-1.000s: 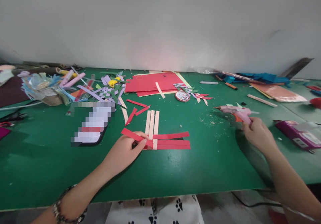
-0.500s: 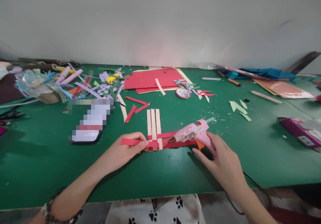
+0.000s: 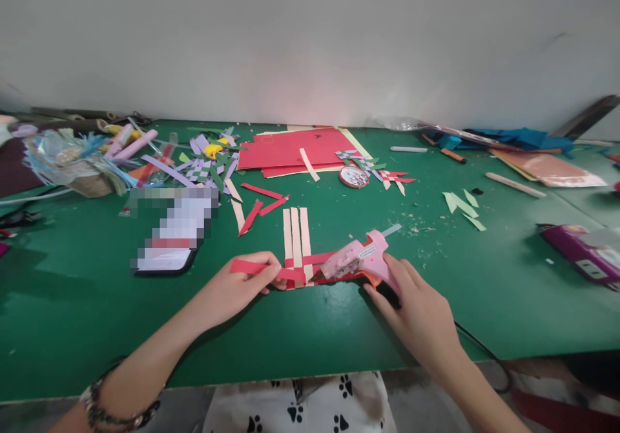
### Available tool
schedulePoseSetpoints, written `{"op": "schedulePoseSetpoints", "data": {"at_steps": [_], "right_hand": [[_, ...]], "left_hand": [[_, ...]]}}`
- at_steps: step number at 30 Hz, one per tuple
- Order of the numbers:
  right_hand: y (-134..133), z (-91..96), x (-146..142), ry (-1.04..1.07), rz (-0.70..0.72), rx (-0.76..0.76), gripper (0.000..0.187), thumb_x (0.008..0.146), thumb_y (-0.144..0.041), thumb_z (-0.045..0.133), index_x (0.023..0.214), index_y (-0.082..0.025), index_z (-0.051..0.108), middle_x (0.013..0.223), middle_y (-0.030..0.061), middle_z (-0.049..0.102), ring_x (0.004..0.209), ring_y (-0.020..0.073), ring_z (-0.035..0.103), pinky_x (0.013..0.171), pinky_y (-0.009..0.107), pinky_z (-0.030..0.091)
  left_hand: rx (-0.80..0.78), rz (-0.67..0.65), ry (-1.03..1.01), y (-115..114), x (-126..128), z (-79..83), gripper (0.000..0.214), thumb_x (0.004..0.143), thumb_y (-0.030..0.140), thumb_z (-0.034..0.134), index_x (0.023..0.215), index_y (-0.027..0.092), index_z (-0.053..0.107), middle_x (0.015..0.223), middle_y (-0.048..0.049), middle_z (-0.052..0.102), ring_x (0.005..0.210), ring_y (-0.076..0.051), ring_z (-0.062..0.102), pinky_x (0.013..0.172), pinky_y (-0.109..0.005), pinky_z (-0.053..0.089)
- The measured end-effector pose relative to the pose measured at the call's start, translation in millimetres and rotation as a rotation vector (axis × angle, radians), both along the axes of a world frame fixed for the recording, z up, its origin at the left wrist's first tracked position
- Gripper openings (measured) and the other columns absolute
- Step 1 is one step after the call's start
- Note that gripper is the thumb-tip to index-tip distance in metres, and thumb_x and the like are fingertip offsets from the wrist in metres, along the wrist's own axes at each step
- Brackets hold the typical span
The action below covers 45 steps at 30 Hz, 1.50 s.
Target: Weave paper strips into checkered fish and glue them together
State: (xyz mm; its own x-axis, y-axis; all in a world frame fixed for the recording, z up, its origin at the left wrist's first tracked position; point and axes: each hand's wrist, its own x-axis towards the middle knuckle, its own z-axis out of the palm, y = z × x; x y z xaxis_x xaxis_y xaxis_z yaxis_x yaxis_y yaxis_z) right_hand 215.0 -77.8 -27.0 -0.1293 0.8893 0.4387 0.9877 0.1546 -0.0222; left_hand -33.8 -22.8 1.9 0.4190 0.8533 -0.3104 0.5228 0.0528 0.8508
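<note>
A weave of red and cream paper strips (image 3: 296, 245) lies on the green table (image 3: 310, 329) in front of me. My left hand (image 3: 237, 285) pinches the left end of a red paper strip (image 3: 249, 267) and lifts it off the weave. My right hand (image 3: 419, 310) grips a pink glue gun (image 3: 358, 260). Its nozzle points left, close over the weave just right of the cream strips. A black cord (image 3: 477, 346) runs from the gun off the table's front edge.
A phone (image 3: 169, 236) lies left of the weave. Loose red strips (image 3: 261, 207), red card sheets (image 3: 295, 152), a tape roll (image 3: 352, 176) and a heap of paper scraps (image 3: 145, 161) sit behind. Pale green offcuts (image 3: 462, 203) and a purple box (image 3: 578, 255) lie to the right.
My right hand took the glue gun from the right side of the table and brought it left to the weave. My left hand kept hold of the red strip's end.
</note>
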Motion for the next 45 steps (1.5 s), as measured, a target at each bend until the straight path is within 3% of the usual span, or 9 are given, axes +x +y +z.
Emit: {"op": "schedulePoseSetpoints", "data": {"at_steps": [14, 45], "right_hand": [[0, 1.4, 0, -0.054, 0.0, 0.005, 0.035, 0.086, -0.041, 0.028, 0.101, -0.015, 0.047, 0.071, 0.0035, 0.058, 0.05, 0.0125, 0.054, 0.035, 0.019, 0.033], [-6, 8.6, 21, -0.11, -0.08, 0.011, 0.033, 0.088, -0.038, 0.023, 0.1, -0.019, 0.047, 0.079, 0.005, 0.061, 0.055, 0.0145, 0.058, 0.038, 0.022, 0.036]], "left_hand": [[-0.028, 0.026, -0.033, 1, 1, -0.8, 0.028, 0.08, 0.041, 0.038, 0.064, 0.021, 0.05, 0.077, 0.001, 0.068, 0.076, -0.014, 0.063, 0.066, -0.023, 0.047], [-0.021, 0.044, 0.01, 0, 3, 1.1, 0.028, 0.077, 0.043, 0.04, 0.063, 0.021, 0.049, 0.075, -0.0002, 0.067, 0.077, -0.017, 0.063, 0.067, -0.024, 0.048]]}}
